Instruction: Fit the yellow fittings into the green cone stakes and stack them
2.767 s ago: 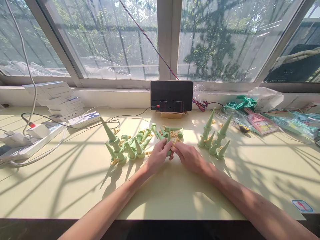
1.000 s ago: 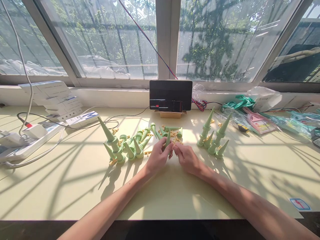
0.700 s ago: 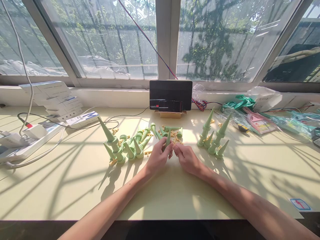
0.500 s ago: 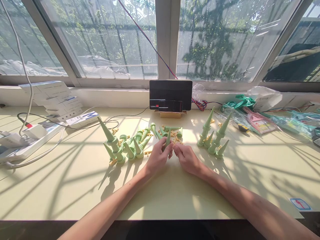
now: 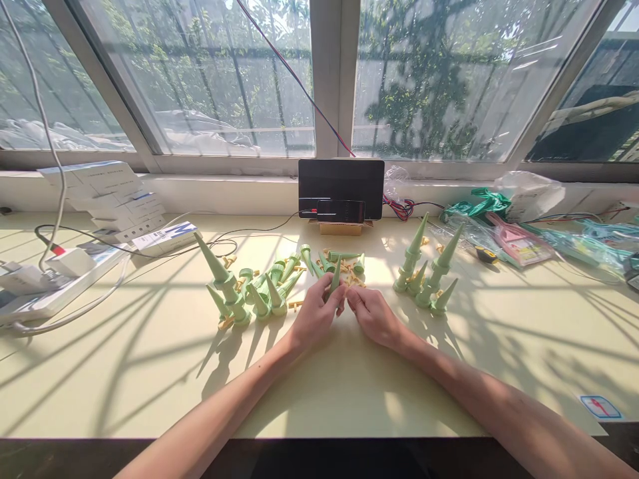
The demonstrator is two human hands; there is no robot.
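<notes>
My left hand [image 5: 318, 311] is closed around a green watering spike [image 5: 336, 274], its pointed end up. Right beside it, my right hand [image 5: 373, 314] is closed in a pinch at the spike's side; what its fingertips hold is hidden. Behind both hands lie loose green spikes [image 5: 344, 256] and small yellow valve pieces [image 5: 355, 281]. To the left is a cluster of green spikes [image 5: 276, 297], several upright and others lying down. A tall stacked pair of spikes [image 5: 214, 266] stands at its left end. On the right, more upright spikes [image 5: 439, 269] stand together, some stacked.
A black tablet [image 5: 341, 179] with a phone [image 5: 341, 212] before it stands on a cardboard support at the back. White boxes [image 5: 110, 199] and a power strip [image 5: 64, 293] lie left. Plastic bags [image 5: 519, 239] and a yellow-black tool [image 5: 485, 255] sit right.
Hardly anything differs. Both hands stay together at the spike, with at most a very slight shift of the fingers.
</notes>
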